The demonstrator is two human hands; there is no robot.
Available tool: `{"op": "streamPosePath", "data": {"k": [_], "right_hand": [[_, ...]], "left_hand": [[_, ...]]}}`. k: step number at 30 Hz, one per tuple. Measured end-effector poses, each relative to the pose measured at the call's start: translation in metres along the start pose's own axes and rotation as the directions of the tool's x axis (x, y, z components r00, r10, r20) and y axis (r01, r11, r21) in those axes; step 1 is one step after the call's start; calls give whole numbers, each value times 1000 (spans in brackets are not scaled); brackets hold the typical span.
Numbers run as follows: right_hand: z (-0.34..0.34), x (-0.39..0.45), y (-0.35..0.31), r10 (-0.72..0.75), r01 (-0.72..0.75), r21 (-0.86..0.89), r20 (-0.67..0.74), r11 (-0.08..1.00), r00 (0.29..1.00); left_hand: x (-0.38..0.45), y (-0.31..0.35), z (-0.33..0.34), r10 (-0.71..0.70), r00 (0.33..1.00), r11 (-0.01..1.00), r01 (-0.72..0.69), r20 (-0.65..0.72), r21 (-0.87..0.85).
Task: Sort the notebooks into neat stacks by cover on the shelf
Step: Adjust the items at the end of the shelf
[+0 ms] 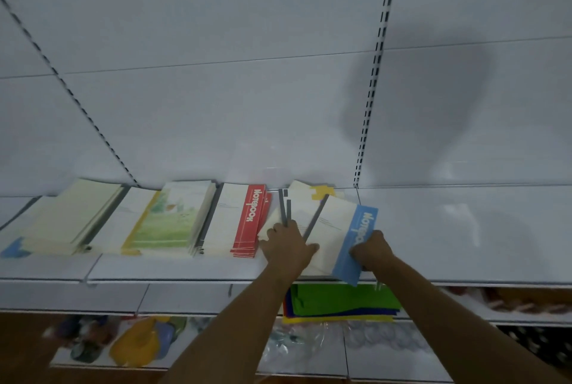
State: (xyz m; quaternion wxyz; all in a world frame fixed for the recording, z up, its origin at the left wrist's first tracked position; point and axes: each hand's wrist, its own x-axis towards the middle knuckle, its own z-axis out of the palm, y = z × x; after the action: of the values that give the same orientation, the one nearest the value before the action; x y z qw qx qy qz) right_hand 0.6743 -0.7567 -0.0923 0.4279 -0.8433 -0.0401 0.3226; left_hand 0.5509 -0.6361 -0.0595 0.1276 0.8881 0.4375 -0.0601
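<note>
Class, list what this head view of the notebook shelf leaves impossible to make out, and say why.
- Loose pile: lower covers hidden under the blue notebook and left hand.
- Right hand: fingertips hidden behind the notebook.
- Bottom shelf goods: blurred.
- Small print on the red stack: too small.

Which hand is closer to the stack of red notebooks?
The left hand. It rests on the loose cream notebooks right beside the red-striped notebook stack; the right hand grips the blue-striped notebook farther away.
</note>
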Motion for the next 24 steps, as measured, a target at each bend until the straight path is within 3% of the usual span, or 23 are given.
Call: {"op": "streamPosePath", "data": {"k": [6,12,24], "right_hand": [[-20,9,10,4,-9,-139,-40,990,999],[-14,-2,15,70,-72,-61,-41,996,997],[7,-22,14,-21,29,-119,63,992,998]], "left_hand": [[1,2,4,-32,999,993,29,-21,-113],[0,3,7,-51,999,977,47,-14,-209],[-8,8,16,-78,996,925,85,34,-369]]}}
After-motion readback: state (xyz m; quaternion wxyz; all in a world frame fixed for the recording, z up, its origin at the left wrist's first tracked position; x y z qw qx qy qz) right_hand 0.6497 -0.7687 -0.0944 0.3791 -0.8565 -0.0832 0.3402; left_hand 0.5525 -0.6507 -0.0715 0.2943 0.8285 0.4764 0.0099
